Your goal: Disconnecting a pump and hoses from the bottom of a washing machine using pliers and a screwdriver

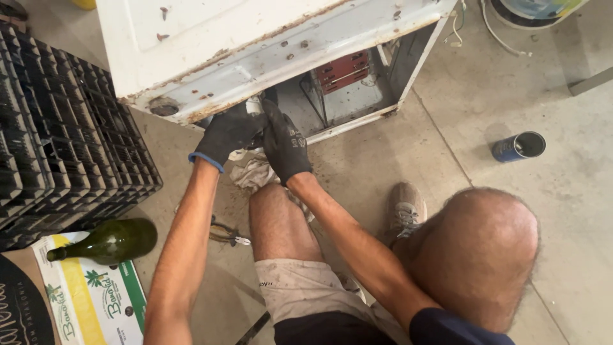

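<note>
Reaching under the rusty edge of the white cabinet (255, 57), both gloved hands are bunched at one spot. Left hand (227, 133) and right hand (284, 145) are touching each other, fingers (271, 115) curled in toward a small pale part (254, 105) just under the lip. I can't tell if either hand has it clamped or is only pressing on it: gloves and the edge hide the contact.

Risks as I read them:
- The sheet-metal edge right above the knuckles is rusted and flaking. A slip upward puts wrist or forearm, bare past the gloves, on it.
- The cabinet sits tipped on the floor (511, 96), open side toward me. I can't see what props it; a hard pull could shift it onto the hands or the bare knee (281, 217) just below.
- Loose wires (454, 29) hang at the far corner. Live or dead, can't tell.
- The rag (250, 171) lies under the hands and could snag or hide a dropped part.
- Pliers (225, 235) lie on the floor by the left forearm, green bottle (108, 243) near the left elbow on a carton (96, 300), black crate (64, 134) just beside. An elbow swing back could roll the bottle.
- The blue can (518, 146) is well apart, no concern.
</note>
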